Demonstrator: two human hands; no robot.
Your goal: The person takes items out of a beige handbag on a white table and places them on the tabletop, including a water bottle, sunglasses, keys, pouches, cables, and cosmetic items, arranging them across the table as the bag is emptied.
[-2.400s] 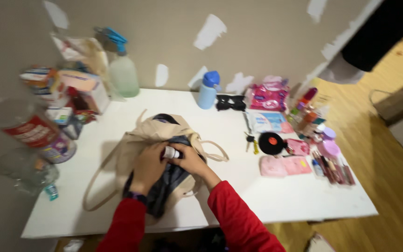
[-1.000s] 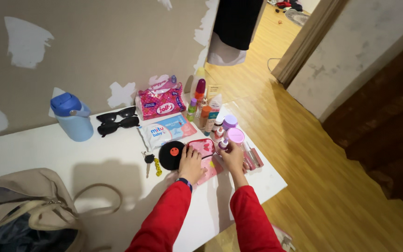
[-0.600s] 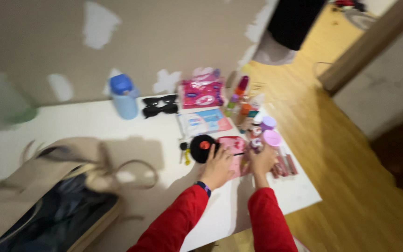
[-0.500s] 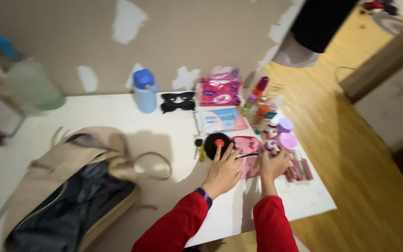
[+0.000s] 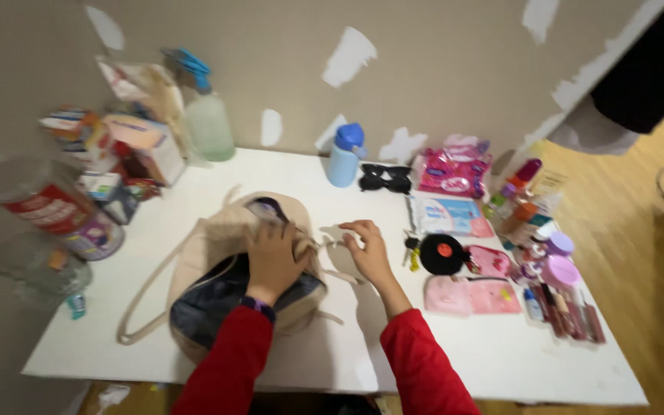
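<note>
A beige tote bag (image 5: 201,253) with a dark lining lies open on the white table (image 5: 463,353), left of centre. My left hand (image 5: 274,257) grips the bag's rim at its mouth and holds it open. My right hand (image 5: 366,252) hovers just right of the bag over its loop handle. Its fingers are curled toward the opening, and whether they hold something small is unclear. Both my sleeves are red.
Right of my hands lie keys (image 5: 411,250), a black round disc (image 5: 441,254), a pink pouch (image 5: 470,294), a wipes pack (image 5: 449,215) and several small cosmetics (image 5: 555,277). A blue bottle (image 5: 345,155) and sunglasses (image 5: 384,178) sit at the back. A spray bottle (image 5: 207,123) and boxes (image 5: 140,142) crowd the left. Another person (image 5: 639,69) stands far right.
Both hands left the pouch and cosmetics on the right and came back to the bag. My left hand took hold of its rim, and my view swung left.
</note>
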